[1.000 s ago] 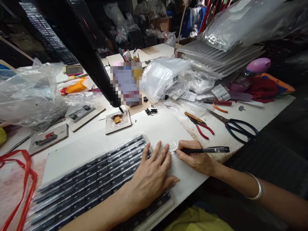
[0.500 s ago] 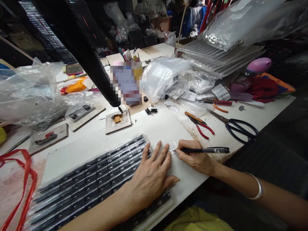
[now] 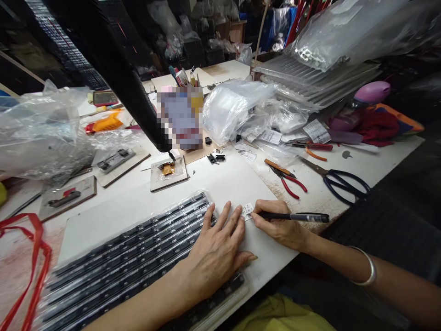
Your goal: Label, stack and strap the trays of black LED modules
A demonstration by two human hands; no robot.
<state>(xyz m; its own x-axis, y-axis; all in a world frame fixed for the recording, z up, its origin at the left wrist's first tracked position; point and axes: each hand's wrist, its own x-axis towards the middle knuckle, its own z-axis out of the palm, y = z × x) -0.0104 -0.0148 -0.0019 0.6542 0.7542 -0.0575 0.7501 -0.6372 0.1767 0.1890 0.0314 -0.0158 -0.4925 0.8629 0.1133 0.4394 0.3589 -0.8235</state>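
My right hand (image 3: 279, 225) is closed around a black pen (image 3: 296, 216), its tip down at a small white paper slip (image 3: 247, 210) with handwriting on it. My left hand (image 3: 218, 248) lies spread, palm down, with its fingertips at the slip's left edge. Under that hand and forearm is a clear plastic tray (image 3: 138, 248) filled with rows of dark strip-shaped parts. Part of the slip is hidden by my fingers. A white board (image 3: 237, 179) lies beneath the slip and the tray.
Right of the slip lie red-handled pliers (image 3: 285, 177) and dark-handled scissors (image 3: 337, 179). Plastic bags (image 3: 237, 105) are heaped behind. A thick black arm (image 3: 138, 101) reaches down over a small wooden block (image 3: 168, 174). Red straps (image 3: 37, 248) lie at the left edge.
Both hands stay almost in place. The pen tip has shifted only very slightly at the slip, and the view has moved a little.
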